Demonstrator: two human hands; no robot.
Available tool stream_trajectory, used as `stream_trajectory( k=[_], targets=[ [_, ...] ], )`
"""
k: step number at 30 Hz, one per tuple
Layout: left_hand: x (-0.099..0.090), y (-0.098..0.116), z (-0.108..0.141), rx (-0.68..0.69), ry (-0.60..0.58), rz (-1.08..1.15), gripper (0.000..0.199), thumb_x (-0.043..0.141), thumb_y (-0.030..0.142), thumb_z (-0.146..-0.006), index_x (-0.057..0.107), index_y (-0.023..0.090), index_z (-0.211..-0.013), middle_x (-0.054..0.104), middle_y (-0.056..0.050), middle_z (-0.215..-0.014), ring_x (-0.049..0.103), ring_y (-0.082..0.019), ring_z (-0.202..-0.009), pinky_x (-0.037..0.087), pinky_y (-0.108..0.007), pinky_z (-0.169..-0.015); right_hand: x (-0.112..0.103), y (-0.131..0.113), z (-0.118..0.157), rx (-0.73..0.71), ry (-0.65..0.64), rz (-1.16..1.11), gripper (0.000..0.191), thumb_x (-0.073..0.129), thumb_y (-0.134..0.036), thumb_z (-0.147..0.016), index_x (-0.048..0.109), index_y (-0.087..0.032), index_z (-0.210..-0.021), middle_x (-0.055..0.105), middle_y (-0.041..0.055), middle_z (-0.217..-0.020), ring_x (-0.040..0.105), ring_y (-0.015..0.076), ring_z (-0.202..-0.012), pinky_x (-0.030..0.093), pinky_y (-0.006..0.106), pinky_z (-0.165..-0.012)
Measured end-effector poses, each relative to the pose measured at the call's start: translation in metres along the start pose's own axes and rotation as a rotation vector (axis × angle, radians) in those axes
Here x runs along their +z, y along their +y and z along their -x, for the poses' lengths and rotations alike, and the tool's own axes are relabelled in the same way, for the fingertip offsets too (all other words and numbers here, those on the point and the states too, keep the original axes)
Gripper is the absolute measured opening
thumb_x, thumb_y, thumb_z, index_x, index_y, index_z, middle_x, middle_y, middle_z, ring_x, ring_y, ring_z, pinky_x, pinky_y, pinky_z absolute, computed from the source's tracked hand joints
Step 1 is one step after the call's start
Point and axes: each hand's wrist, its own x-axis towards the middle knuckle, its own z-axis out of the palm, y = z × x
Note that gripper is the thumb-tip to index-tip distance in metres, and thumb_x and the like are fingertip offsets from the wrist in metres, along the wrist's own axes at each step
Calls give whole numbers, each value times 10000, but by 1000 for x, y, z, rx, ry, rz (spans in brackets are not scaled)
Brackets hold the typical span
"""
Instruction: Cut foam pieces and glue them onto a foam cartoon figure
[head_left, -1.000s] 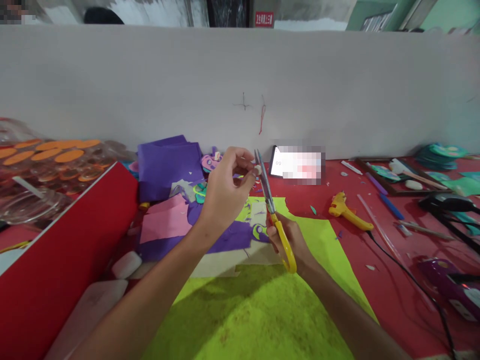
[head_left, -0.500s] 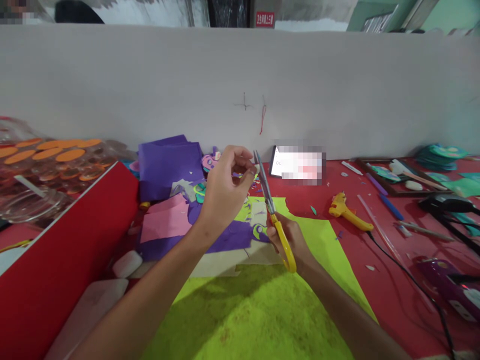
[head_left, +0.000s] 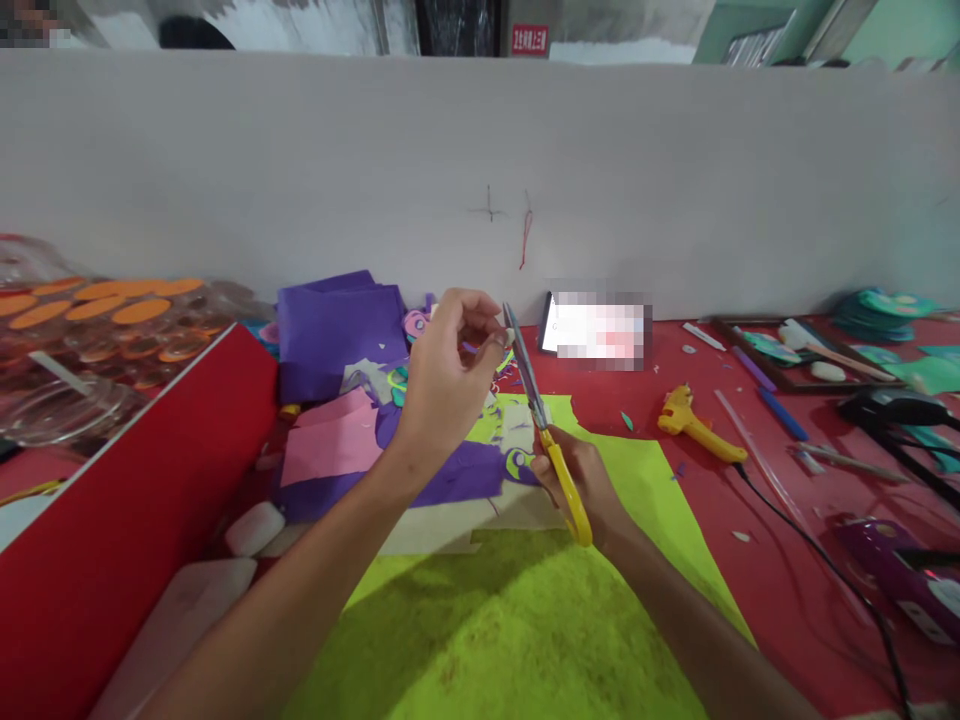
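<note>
Yellow-handled scissors (head_left: 559,465) are in my right hand (head_left: 574,468), which is closed round the handles, with the blades pointing up and slightly left. My left hand (head_left: 457,365) pinches a small pale piece (head_left: 511,338) between thumb and fingertips, right beside the blade tips. Below the hands lie purple sheets (head_left: 461,475), a pink sheet (head_left: 334,445) and pale scraps. A small green and purple curled cutout (head_left: 519,463) rests just left of my right hand. A large yellow-green sheet (head_left: 487,620) spreads under my forearms.
A phone (head_left: 596,328) leans on the grey partition (head_left: 337,170). At right are a yellow glue gun (head_left: 697,425) with its cord, pens and a dark tray (head_left: 802,370). A red board (head_left: 135,500) and clear cups with orange discs (head_left: 112,305) stand at left.
My left hand has shifted slightly left with the small piece. The scissor blades have tilted a little to the left, and their tips look closer together.
</note>
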Motion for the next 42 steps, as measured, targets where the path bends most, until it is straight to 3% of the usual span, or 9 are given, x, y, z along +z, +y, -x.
stream_trajectory(
  k=[12,16,20,24,29,42],
  targets=[
    [-1,0,-2,42,38,-41,171,614,80,-895,584,196,-1017,639,0,-893,622,-89,-753,509,-196,-617,0,5,0,39,-17,-8,530,565,-730,-873,440,-238,-722,398,-50,-569,370,109,-493,276,234,-435],
    [-3,-4,-2,43,-12,-22,110,582,116,-948,580,205,-1012,627,-11,-928,632,-95,-743,535,-221,-628,5,8,1,46,-28,-117,539,568,-759,-871,459,-239,-777,391,-61,-595,357,107,-497,291,237,-433],
    [-4,-6,-1,41,-79,-47,73,529,157,-1008,575,209,-984,581,7,-823,621,-90,-668,516,-220,-597,12,13,-1,11,-2,-282,571,518,-810,-885,465,-241,-877,419,-54,-669,344,108,-516,317,242,-439],
    [-3,-4,0,59,-116,-89,111,485,205,-1049,563,207,-970,584,-3,-812,604,-88,-650,498,-218,-585,14,18,-3,-11,-2,-299,606,529,-834,-874,485,-232,-931,461,-33,-726,347,108,-541,312,238,-444],
    [-2,-8,1,65,-118,-43,54,505,205,-1039,555,218,-1055,569,-6,-862,619,-102,-704,550,-233,-630,12,19,-1,-13,-59,-284,616,532,-845,-872,474,-232,-856,427,-49,-664,363,112,-547,314,238,-461],
    [-1,-5,2,19,-132,-19,310,539,98,-947,494,248,-1215,578,10,-866,614,-104,-706,525,-241,-633,8,13,3,11,-55,-204,618,524,-852,-863,473,-237,-833,406,-68,-581,359,112,-496,306,246,-452]
  ],
)
